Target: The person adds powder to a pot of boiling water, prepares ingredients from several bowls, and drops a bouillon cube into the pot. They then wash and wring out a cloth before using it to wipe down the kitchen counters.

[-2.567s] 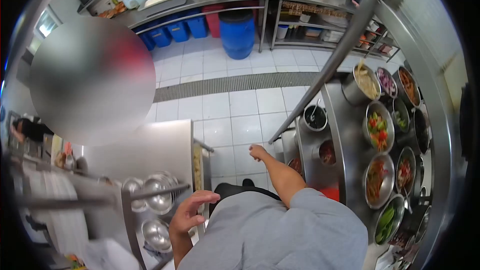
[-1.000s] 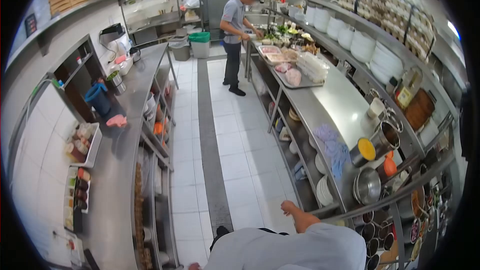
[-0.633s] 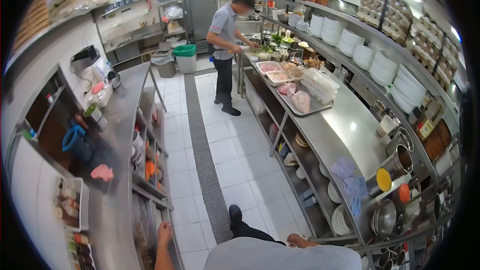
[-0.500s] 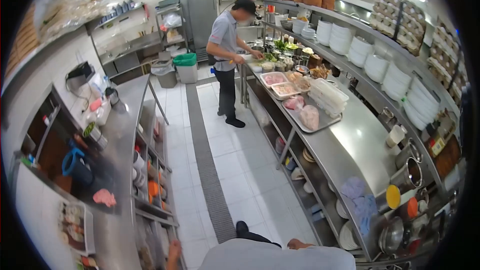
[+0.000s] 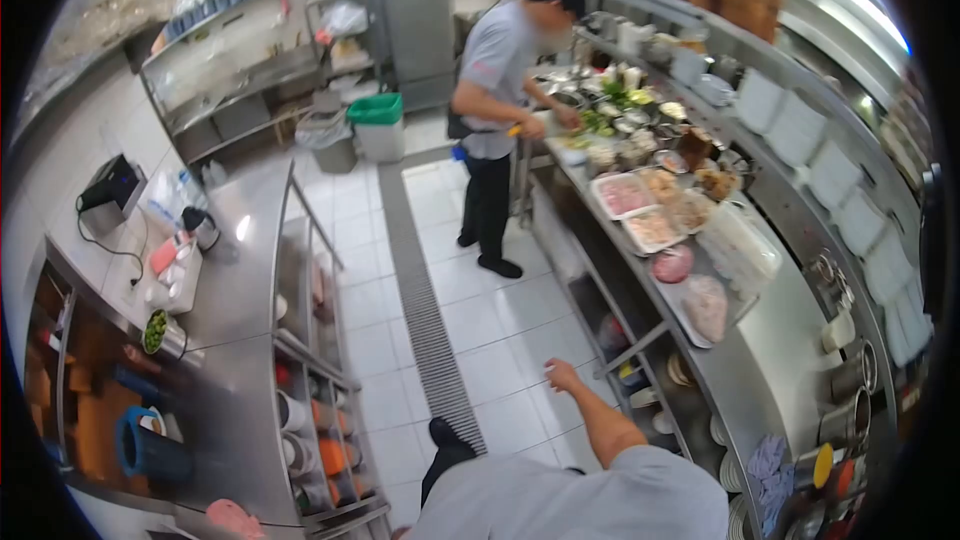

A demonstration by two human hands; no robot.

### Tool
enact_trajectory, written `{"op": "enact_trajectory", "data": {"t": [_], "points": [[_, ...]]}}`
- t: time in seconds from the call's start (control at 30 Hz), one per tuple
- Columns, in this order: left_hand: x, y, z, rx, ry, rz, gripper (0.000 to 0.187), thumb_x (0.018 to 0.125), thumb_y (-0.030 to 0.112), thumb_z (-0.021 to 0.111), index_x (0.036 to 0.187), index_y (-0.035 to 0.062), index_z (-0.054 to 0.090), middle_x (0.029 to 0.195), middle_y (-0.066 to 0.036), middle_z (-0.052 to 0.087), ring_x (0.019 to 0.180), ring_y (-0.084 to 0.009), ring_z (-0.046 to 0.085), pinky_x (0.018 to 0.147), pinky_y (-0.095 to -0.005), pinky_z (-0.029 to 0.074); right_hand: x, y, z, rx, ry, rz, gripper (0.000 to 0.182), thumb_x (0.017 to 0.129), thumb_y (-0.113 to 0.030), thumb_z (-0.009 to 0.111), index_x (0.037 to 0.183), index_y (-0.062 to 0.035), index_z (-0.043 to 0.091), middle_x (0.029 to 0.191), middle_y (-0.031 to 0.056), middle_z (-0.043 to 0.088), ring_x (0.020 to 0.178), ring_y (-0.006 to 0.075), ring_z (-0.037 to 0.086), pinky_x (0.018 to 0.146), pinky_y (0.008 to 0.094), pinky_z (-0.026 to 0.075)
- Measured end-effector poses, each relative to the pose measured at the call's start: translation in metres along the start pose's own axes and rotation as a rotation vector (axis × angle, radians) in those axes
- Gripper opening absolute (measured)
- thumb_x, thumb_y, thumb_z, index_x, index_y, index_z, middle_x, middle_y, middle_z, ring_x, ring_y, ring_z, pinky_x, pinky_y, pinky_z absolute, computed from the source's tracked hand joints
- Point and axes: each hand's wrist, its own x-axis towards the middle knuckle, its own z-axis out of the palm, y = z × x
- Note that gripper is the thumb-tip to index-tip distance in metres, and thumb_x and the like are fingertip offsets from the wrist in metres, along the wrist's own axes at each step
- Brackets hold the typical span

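Note:
My right hand point(image 5: 565, 376) is stretched forward over the white tiled floor point(image 5: 500, 340), in the aisle between the two steel counters. Nothing shows in it; its fingers look loosely bent and partly apart. Nearest to it is the shelved front of the right-hand steel counter point(image 5: 690, 360), which it does not touch. My left hand is out of sight, with only a sliver of skin showing at the bottom edge beside my grey shirt.
A co-worker point(image 5: 495, 90) handles greens at the right counter's far end. Trays of meat point(image 5: 625, 195) and a plastic-covered stack point(image 5: 738, 245) stand there. On the left counter are a blue bin point(image 5: 150, 445) and a pot of green pieces point(image 5: 163, 335). A floor drain point(image 5: 435, 340) runs down the aisle.
My view has moved forward and turned. My right hand has swung from beside my body out in front; my left hand has dropped out of view.

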Motion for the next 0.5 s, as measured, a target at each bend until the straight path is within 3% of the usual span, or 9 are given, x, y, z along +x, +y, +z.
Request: {"op": "enact_trajectory", "data": {"t": [0.1,0.13,0.17,0.23,0.27,0.3,0.43,0.5], "points": [[0.078,0.059,-0.057,0.059,-0.041,0.072,0.033,0.095,0.03,0.045,0.108,0.0079,0.065,0.081,-0.008,0.064,0.061,-0.0201,0.06,0.051,-0.0361,0.052,0.024,0.003,0.007,-0.012,-0.057,0.155,0.032,0.083,-0.012,0.06,0.116,-0.01,0.059,0.083,0.0126,0.065,0.064,0.0226,0.067,0.051,0.0407,0.058],[0.11,0.088,-0.081,0.095,-0.04,0.126,0.033,0.095,0.031,0.045,0.109,0.0078,0.065,0.081,-0.009,0.065,0.061,-0.0203,0.06,0.051,-0.036,0.052,0.034,0.011,0.01,-0.034,-0.173,0.264,0.03,0.083,-0.012,0.06,0.113,-0.0101,0.058,0.083,0.012,0.064,0.064,0.0238,0.066,0.053,0.043,0.058],[0.141,0.12,-0.107,0.124,-0.032,0.188,0.034,0.095,0.031,0.044,0.109,0.0077,0.065,0.082,-0.009,0.065,0.061,-0.0205,0.06,0.051,-0.0358,0.052,0.053,0.028,0.016,-0.068,-0.295,0.368,0.028,0.083,-0.011,0.061,0.111,-0.0102,0.058,0.082,0.0114,0.062,0.063,0.025,0.065,0.054,0.0453,0.058],[0.206,0.203,-0.152,-0.004,0.017,0.286,0.037,0.095,0.034,0.047,0.114,0.006,0.062,0.081,-0.008,0.065,0.059,-0.0188,0.059,0.05,-0.0335,0.05,0.105,0.115,0.038,-0.179,-0.536,0.365,0.023,0.083,-0.01,0.062,0.106,-0.0108,0.057,0.081,0.0095,0.059,0.064,0.0253,0.064,0.055,0.0477,0.057],[0.19,0.29,-0.172,0.12,0.108,0.262,0.036,0.095,0.033,0.051,0.117,0.0062,0.06,0.078,-0.006,0.064,0.062,-0.018,0.06,0.051,-0.0334,0.051,0.078,0.068,0.033,-0.065,-0.4,0.492,0.018,0.086,-0.011,0.059,0.104,-0.0098,0.059,0.083,0.0107,0.062,0.068,0.0264,0.067,0.056,0.0468,0.058],[0.234,0.322,-0.189,-0.012,0.11,0.404,0.033,0.093,0.03,0.055,0.117,0.0076,0.061,0.077,-0.006,0.064,0.066,-0.0166,0.061,0.052,-0.0323,0.05,0.053,0.032,0.029,0.058,-0.244,0.599,0.014,0.089,-0.012,0.056,0.102,-0.0088,0.06,0.085,0.0119,0.065,0.072,0.0274,0.069,0.058,0.0459,0.06],[0.315,0.513,-0.259,0.094,0.112,0.565,0.034,0.09,0.023,0.06,0.12,0.0067,0.06,0.082,-0.008,0.065,0.071,-0.0171,0.062,0.067,-0.0331,0.051,0.076,-0.027,0.041,0.162,-0.227,0.632,0.013,0.09,-0.013,0.056,0.101,-0.0089,0.06,0.084,0.0119,0.063,0.069,0.0281,0.068,0.057,0.0477,0.059],[0.341,0.587,-0.28,0.145,0.157,0.594,0.033,0.09,0.023,0.059,0.119,0.0064,0.06,0.082,-0.008,0.065,0.071,-0.0178,0.062,0.07,-0.0331,0.051,0.13,-0.002,0.054,0.302,-0.312,0.651,0.013,0.089,-0.014,0.057,0.101,-0.0086,0.06,0.082,0.0124,0.063,0.067,0.0272,0.067,0.057,0.0471,0.059]]}}
